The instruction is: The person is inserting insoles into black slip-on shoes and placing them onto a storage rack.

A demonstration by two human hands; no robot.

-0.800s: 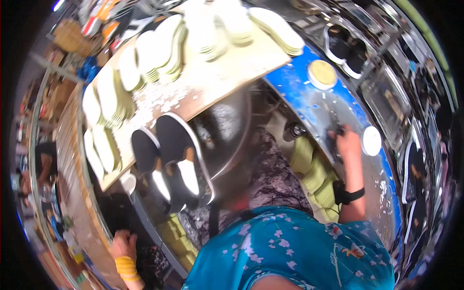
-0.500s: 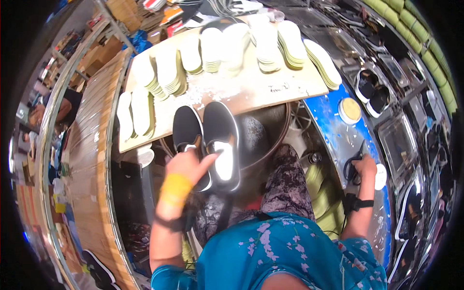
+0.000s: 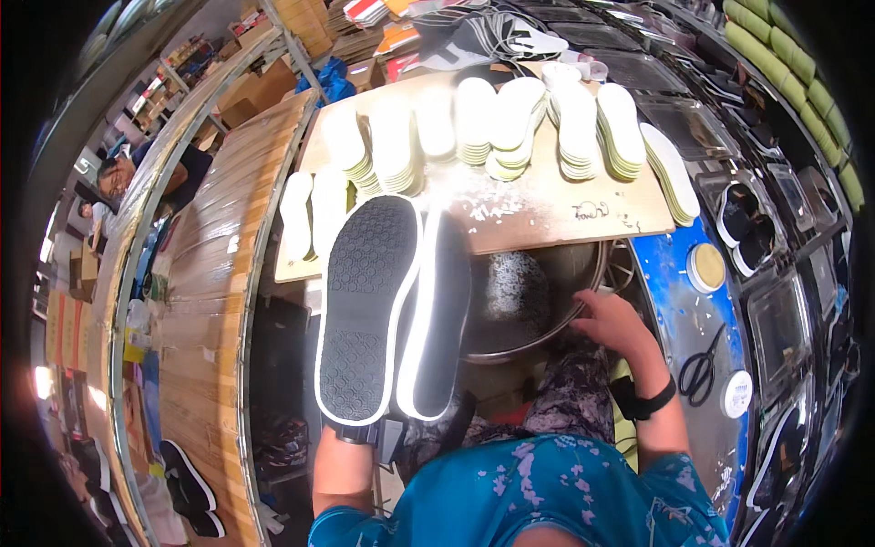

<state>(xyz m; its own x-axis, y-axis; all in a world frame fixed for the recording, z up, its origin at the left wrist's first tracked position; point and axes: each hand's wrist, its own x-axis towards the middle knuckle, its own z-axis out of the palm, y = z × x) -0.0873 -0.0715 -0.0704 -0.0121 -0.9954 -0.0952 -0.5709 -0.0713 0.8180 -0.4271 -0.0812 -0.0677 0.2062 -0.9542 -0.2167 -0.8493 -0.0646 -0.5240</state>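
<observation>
Scissors (image 3: 707,358) now lie released on the surface (image 3: 670,305); the right grip (image 3: 612,321) spreads loosely near the speckled basin's (image 3: 497,356) rim. Shoes (image 3: 365,305) hide the left grip, state unclear.

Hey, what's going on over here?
A person in a teal flowered shirt apparently holds up two black, white-edged shoes, one patterned sole facing out; the left hand is hidden behind them. The right hand is by the rim of a round metal basin. Black scissors lie on a blue-and-grey table; stacks of white insoles sit on a pale wooden board.
</observation>
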